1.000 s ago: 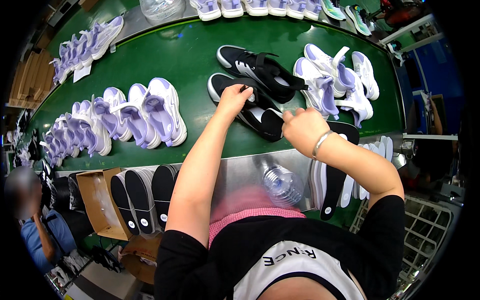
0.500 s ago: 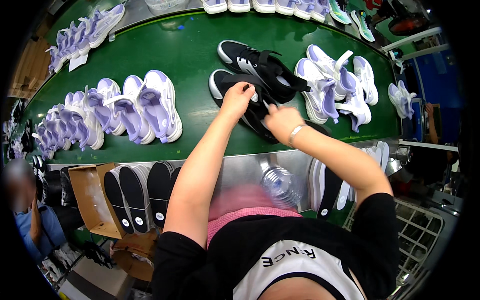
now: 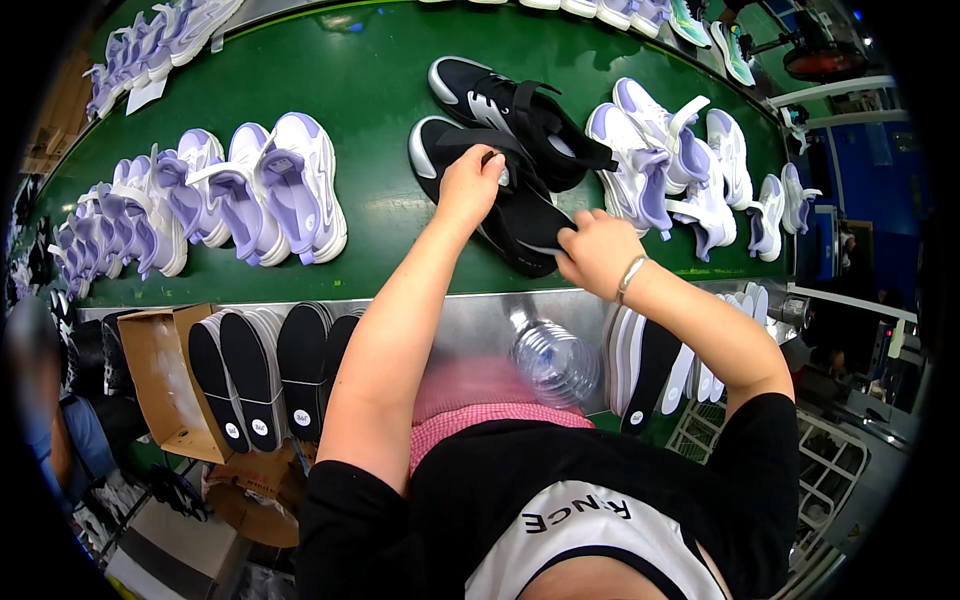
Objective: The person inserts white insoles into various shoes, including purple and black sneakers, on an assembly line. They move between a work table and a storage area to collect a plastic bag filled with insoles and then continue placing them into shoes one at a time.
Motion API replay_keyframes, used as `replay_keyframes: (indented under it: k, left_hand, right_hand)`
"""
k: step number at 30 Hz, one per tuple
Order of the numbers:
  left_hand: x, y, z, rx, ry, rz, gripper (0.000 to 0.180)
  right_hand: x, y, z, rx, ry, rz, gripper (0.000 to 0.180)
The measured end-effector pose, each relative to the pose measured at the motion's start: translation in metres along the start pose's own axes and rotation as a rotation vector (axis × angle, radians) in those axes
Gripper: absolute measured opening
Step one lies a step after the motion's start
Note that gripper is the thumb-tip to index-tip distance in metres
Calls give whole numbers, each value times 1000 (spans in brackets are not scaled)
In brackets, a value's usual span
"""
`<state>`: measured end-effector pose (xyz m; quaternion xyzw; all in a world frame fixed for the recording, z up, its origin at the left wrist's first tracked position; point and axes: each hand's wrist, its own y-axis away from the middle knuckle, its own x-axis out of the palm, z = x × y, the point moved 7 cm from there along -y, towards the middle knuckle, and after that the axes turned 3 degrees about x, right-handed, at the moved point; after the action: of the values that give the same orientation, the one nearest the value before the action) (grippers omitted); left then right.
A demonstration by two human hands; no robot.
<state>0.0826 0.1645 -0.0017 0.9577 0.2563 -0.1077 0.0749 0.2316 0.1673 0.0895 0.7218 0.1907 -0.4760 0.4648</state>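
The nearer black shoe [image 3: 450, 140] lies under the left fingers [image 3: 489, 165] pinching its upper, a black insole [image 3: 535, 215] clasped by the right fingers [image 3: 572, 240].

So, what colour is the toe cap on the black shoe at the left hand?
Silver-grey; the toe cap shows best in the head view.

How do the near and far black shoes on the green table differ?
The near black shoe is held by the left hand; the far black shoe is untouched. The near shoe has a black insole sticking out of its opening, pinched by the right hand; the far shoe shows none protruding. Both have silver toe caps and point leftward.
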Motion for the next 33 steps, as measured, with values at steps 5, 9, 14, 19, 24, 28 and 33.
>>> replay_keyframes:
  k: [5,9,14,19,24,28,33]
  left_hand:
    - [7,-1,8,-77,103,34,21]
    - [8,-1,17,-75,294,48,20]
    - [3,-2,19,-55,370,4,26]
    - [11,-3,16,-85,350,131,22]
    - [4,0,14,-39,302,65,23]
    - [9,-3,8,27,258,28,24]
    - [3,4,13,31,174,-57,24]
  right_hand:
    - [36,-59,25,-57,-45,-10,17]
    - [64,-91,26,-2,-52,148,21]
    - [70,-89,36,-129,124,478,33]
    - [105,-105,30,-6,124,495,35]
    - [66,-87,38,-30,151,409,23]
    - [74,-82,24,-128,230,426,24]
    - [44,-35,28,-119,-8,700,34]
